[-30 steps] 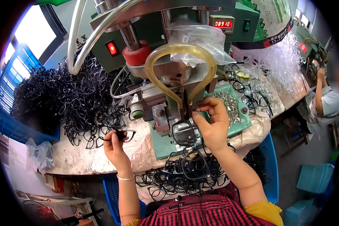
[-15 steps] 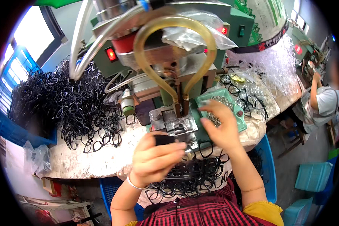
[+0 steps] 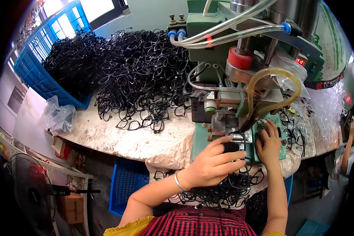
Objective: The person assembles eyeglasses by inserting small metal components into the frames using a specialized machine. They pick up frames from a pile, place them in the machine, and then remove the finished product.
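Observation:
My left hand (image 3: 210,165), with a black cover on one finger and a bracelet at the wrist, closes on a black eyeglass frame (image 3: 248,179) just in front of the machine's metal fixture (image 3: 226,124). Part of that frame is hidden behind my fingers. My right hand (image 3: 269,146) reaches over a green tray (image 3: 282,153), its fingers stretched out at the small metal parts (image 3: 261,124) inside. Nothing shows between those fingers. A dark pile of eyeglass frames (image 3: 212,196) lies on my lap side, below both hands.
The green press (image 3: 204,33) stands ahead, with a looped yellowish hose (image 3: 251,88) and clear tubes. A large heap of black frames (image 3: 145,63) and a blue basket (image 3: 47,78) are at left. A fan (image 3: 29,188) stands lower left. Another person (image 3: 344,157) sits far right.
The view has swung left, so the machine sits further right. My right hand has gone from hovering beside the tray to its metal parts. My left hand stays near the fixture.

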`<act>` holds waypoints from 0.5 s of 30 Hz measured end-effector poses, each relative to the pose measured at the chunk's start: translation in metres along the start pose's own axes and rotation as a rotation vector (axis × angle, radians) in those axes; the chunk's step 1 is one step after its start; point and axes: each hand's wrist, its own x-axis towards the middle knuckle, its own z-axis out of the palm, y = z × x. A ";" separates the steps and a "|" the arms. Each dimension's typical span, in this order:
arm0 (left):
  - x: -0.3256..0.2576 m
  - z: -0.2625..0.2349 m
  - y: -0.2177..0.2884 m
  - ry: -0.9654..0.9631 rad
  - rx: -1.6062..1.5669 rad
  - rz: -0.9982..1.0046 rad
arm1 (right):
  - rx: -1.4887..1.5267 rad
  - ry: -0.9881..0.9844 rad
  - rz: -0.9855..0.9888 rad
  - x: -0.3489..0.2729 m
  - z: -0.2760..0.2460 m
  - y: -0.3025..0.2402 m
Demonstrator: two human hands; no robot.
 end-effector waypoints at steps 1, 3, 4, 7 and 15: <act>-0.011 0.007 0.004 0.028 0.001 -0.061 | -0.009 -0.033 -0.009 0.000 0.003 0.005; -0.042 0.010 0.001 0.268 0.214 -0.149 | 0.013 0.105 0.024 -0.003 0.006 0.019; -0.054 0.007 -0.011 0.325 0.273 -0.322 | 0.024 0.161 0.042 -0.007 0.008 0.022; -0.062 0.001 -0.071 0.497 0.362 -0.747 | 0.245 0.210 0.222 -0.010 0.004 0.013; -0.086 0.011 -0.142 0.346 0.367 -0.818 | 0.624 0.253 0.496 0.001 0.010 -0.019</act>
